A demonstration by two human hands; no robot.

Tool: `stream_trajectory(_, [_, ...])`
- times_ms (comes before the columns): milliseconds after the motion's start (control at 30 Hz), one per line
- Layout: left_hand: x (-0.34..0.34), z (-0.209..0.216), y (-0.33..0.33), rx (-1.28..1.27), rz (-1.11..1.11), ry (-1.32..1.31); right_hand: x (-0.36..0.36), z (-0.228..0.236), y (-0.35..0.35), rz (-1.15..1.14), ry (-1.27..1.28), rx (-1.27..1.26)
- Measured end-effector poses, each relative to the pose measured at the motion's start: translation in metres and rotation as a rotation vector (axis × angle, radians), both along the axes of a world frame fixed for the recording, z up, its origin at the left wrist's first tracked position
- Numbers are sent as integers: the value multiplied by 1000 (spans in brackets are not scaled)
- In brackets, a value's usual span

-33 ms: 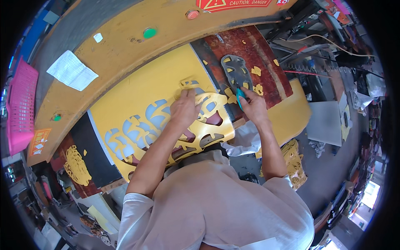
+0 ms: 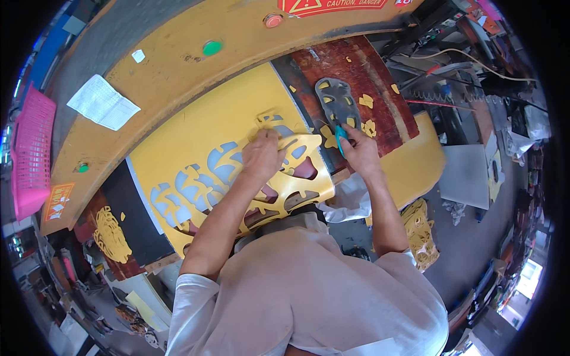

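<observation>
A yellow sheet (image 2: 214, 110) with rows of cut-out holes lies across the work surface, its near edge curling down toward my body. My left hand (image 2: 263, 155) is closed, fingers curled down on the perforated part of this sheet. Just beyond its fingertips sits a small yellow cut piece (image 2: 270, 117). To the right, my right hand (image 2: 361, 153) grips a teal-handled tool (image 2: 341, 141); its exact kind is hard to make out. The tool's tip is close to a dark, sole-shaped cutting die (image 2: 334, 94) with yellow showing in its openings.
Yellow scraps (image 2: 366, 101) lie on the reddish-brown board (image 2: 386, 83). A machine beam (image 2: 172, 44) with green and red buttons spans the far side. At left are a pink basket (image 2: 32, 154) and a yellow scrap pile (image 2: 111, 237). Another yellow sheet (image 2: 415, 157) lies right.
The sheet's edge beside my left hand has shifted slightly, with the left fingers drawn a little lower. My right hand and the tool have hardly moved.
</observation>
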State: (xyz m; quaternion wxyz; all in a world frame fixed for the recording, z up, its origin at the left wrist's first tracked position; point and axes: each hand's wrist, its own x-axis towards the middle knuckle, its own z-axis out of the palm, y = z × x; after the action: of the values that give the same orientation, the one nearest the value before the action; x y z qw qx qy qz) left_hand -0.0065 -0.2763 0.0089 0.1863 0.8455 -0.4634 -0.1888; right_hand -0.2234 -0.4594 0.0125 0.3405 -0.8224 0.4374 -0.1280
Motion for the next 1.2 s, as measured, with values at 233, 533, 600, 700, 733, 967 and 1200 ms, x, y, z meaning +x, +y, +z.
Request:
stream_trajectory(233, [36,1,119,-504,203,166,-4,-21,3,-117,-434,729])
stream_trajectory(533, [-13,59,93,199,-329,345,67,-2,-12,121,-406,928])
stream_trajectory(600, [17,77,79,424,-347,566,76,13,-20,177,-405,1064])
stream_trajectory(700, [64,81,60,219,-112,478,87,24,-17,155,-343,1139])
stream_trajectory(733, [68,71,49,100,-2,319,89,23,-11,130,-360,1151])
stream_trajectory(967, [52,-29,15,-57,167,-149,77,4,40,-68,-375,1153])
stream_trajectory(1200, [41,-22,32,-320,224,-130,68,9,11,41,-385,893])
